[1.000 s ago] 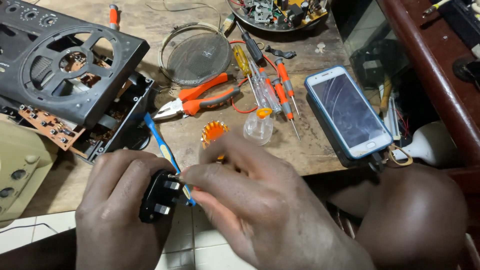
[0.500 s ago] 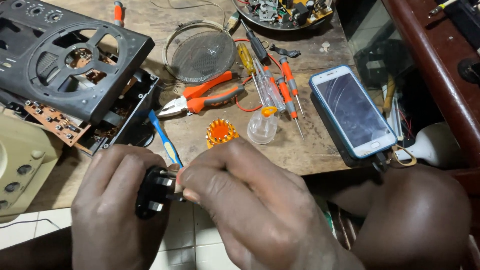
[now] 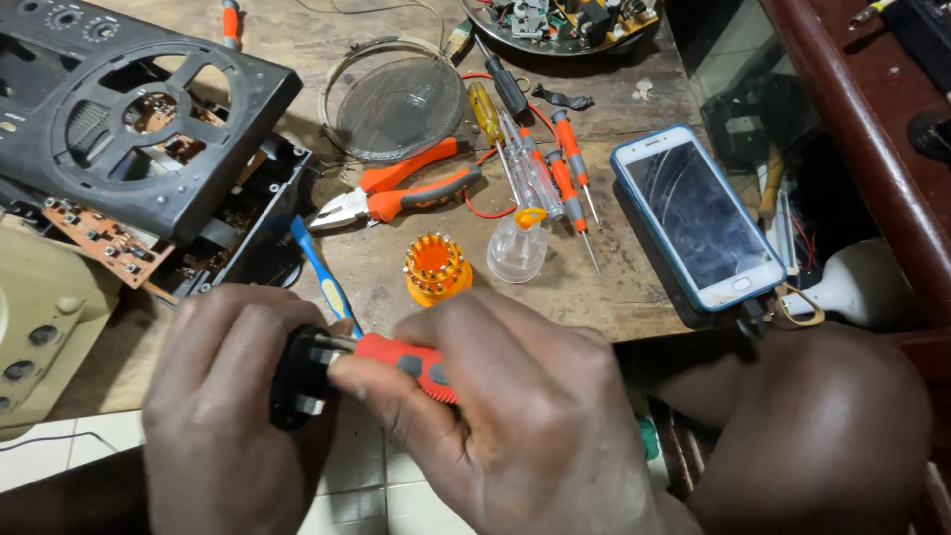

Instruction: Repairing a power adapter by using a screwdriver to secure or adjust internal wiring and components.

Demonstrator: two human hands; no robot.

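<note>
My left hand (image 3: pixel 213 416) clamped round a small black plastic plug-shaped part (image 3: pixel 294 378), off the worn wooden table's (image 3: pixel 634 287) near edge, my right hand (image 3: pixel 515 416) gripping a ribbed orange-and-grey rubber-handled screwdriver (image 3: pixel 406 362) against it, round orange bit holder (image 3: pixel 436 267) just beyond.

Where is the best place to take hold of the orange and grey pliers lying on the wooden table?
Grip the orange and grey pliers by the two rubber-covered handles, coming from above on the right. The handles spread apart toward the round wire mesh strainer and lie free, while the metal nose points left, close to the open black device casing.
</note>
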